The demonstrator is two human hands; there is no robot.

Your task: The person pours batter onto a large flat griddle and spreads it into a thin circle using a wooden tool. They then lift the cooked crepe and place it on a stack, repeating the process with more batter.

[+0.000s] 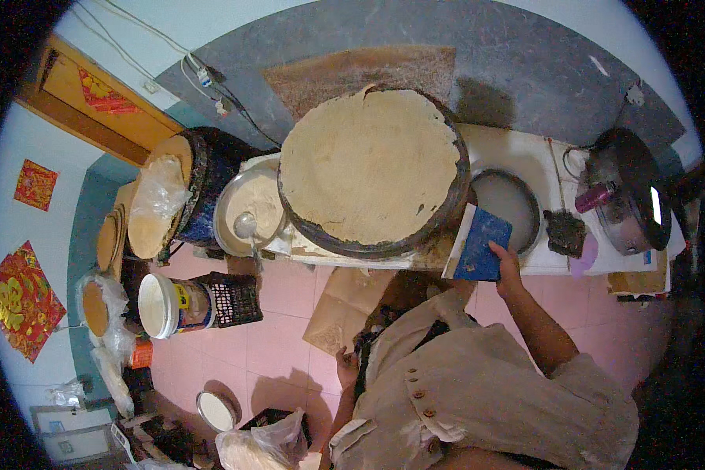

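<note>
My right hand [507, 269] grips a blue scraper [483, 244] with a pale straight edge, at the lower right of a round griddle [382, 251]. A thin, pale sheet of dough or batter [370, 167] covers nearly the whole griddle, its rim ragged and slightly torn. Behind the scraper stands a round metal pan [505, 200] holding cloudy liquid. Low at my side hangs my left hand [346, 367], its fingers partly curled and hard to make out. To the griddle's left, a metal basin [226, 220] holds pale batter [258, 202] and a ladle [245, 225].
A dark drum [202, 194] topped with plastic-wrapped flatbreads stands left of the basin. A white bucket [158, 305] and a black crate [235, 299] sit on the pink tile floor. At the table's right are a dark brush-like tool [566, 232] and a large dark pot [628, 182].
</note>
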